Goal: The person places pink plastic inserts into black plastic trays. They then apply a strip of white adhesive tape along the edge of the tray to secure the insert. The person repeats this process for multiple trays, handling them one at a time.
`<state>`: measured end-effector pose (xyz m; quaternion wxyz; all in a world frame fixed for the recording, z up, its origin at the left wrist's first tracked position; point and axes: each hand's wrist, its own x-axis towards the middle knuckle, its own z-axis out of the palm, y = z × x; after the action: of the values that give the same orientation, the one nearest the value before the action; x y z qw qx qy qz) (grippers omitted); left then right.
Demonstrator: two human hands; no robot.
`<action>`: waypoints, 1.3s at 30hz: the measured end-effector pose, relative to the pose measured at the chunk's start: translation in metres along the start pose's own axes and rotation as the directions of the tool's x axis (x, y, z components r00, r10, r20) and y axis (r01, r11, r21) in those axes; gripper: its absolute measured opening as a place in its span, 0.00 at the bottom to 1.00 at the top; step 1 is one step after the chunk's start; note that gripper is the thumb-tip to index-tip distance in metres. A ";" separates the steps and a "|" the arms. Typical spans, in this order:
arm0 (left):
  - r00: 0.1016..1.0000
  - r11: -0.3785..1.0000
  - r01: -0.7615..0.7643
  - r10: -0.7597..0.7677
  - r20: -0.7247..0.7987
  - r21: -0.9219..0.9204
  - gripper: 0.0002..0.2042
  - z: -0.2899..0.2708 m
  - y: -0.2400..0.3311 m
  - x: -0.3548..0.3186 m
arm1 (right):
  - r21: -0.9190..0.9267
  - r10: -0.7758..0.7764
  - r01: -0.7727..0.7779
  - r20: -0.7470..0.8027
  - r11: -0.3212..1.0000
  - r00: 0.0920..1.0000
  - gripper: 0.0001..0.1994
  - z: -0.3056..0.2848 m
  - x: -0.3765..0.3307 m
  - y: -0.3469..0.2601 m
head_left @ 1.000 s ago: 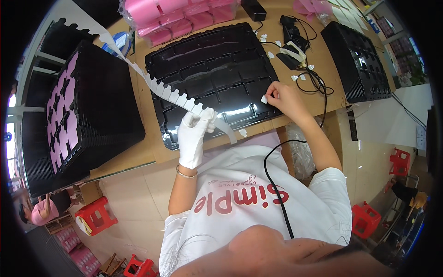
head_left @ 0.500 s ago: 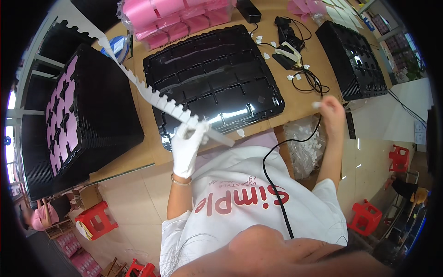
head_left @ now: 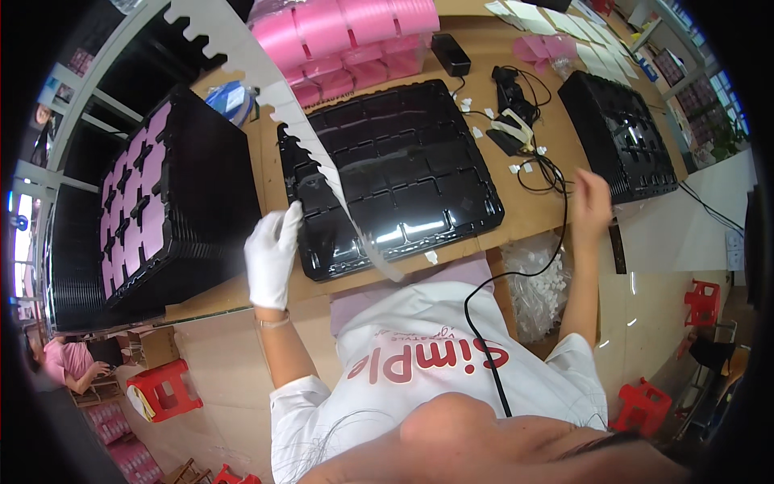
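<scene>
My left hand [head_left: 272, 254], in a white glove, is at the left front corner of a large black moulded plastic tray [head_left: 395, 165]. Its thumb and fingers stand a little apart, with nothing seen between them. A long white strip with a notched edge [head_left: 251, 60] slants over the tray from the upper left. Its narrow lower end curves toward the tray's front edge, apart from the glove. My bare right hand [head_left: 594, 206] is raised right of the tray, near a black cable. Motion blurs its fingers, and I cannot make out anything in them.
Stacked black trays with pink inserts [head_left: 133, 206] stand at the left, more black trays [head_left: 625, 137] at the right. Pink rolls [head_left: 347, 40] lie behind. A tool with a pale handle [head_left: 512, 129], coiled cables and small white scraps lie between. A bag of white pieces [head_left: 534, 282] sits below the table edge.
My left hand has let go of the strip and moved left. The strip's lower end now hangs free of it. A small white piece at my right fingertips is no longer visible.
</scene>
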<state>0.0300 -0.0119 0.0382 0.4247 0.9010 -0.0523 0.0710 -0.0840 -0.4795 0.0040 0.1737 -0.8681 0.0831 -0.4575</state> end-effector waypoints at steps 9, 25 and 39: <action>0.969 0.976 -0.178 0.195 0.149 -0.122 0.16 0.066 0.005 0.063 | -0.106 -0.800 0.794 -0.108 0.599 0.590 0.13 0.278 0.177 -0.120; 0.838 0.840 -0.542 0.536 -0.103 -0.042 0.08 0.077 0.030 0.115 | 0.418 -0.536 0.457 0.087 0.785 0.840 0.07 0.282 0.261 -0.149; 0.679 0.502 -0.565 0.734 0.023 0.654 0.30 0.146 0.062 0.322 | 0.203 -0.702 0.806 -0.403 0.557 0.587 0.12 0.256 0.229 -0.170</action>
<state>0.3499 -0.1750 0.0486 0.0516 0.8807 -0.3081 0.3561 0.2545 -0.3338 0.1100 0.1029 -0.6964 -0.3639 -0.6100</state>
